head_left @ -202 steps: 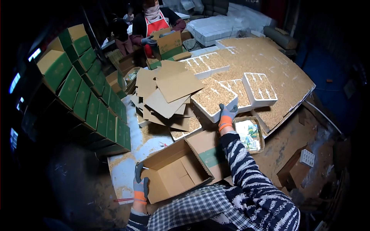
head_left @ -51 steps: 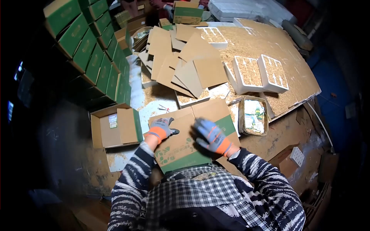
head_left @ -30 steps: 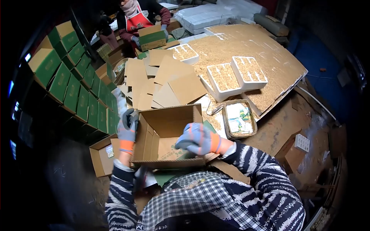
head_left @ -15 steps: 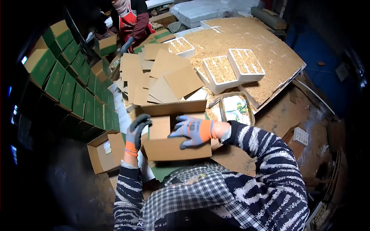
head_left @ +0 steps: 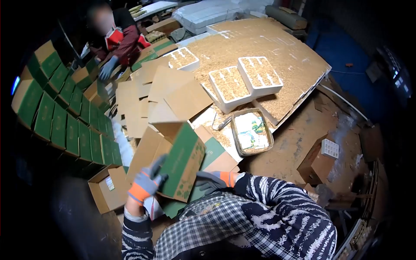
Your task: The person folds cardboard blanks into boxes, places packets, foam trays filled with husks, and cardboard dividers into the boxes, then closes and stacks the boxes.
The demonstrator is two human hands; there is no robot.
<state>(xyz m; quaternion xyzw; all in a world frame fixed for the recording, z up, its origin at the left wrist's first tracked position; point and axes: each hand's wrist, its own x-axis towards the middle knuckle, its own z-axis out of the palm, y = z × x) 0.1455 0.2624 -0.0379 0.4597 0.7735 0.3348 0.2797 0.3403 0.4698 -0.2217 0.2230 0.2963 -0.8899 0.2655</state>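
Note:
A green and brown cardboard box [head_left: 184, 162] stands tilted in front of me, its open side turned up and to the left. My left hand [head_left: 148, 181], in a grey and orange glove, grips the box at its near left end. Close by the box's lower right side is my right hand [head_left: 213, 180], gloved alike, with its fingers stretched out; whether it touches the box I cannot tell. Green cardboard [head_left: 174, 208] lies beneath the box at my lap. Flat brown cardboard sheets [head_left: 185, 100] are heaped just beyond.
Green boxes [head_left: 58, 125] stand stacked at the left. An open carton [head_left: 100, 198] sits below them. White trays [head_left: 260, 74] and a basket of printed packets [head_left: 252, 149] are on or beside the sawdust-covered table [head_left: 299, 56]. A co-worker [head_left: 125, 43] is at the far left.
The box has turned from lying level, opening up, to a tilt showing its green side. My right hand has left its inside and moved down beside it. My view has shifted right.

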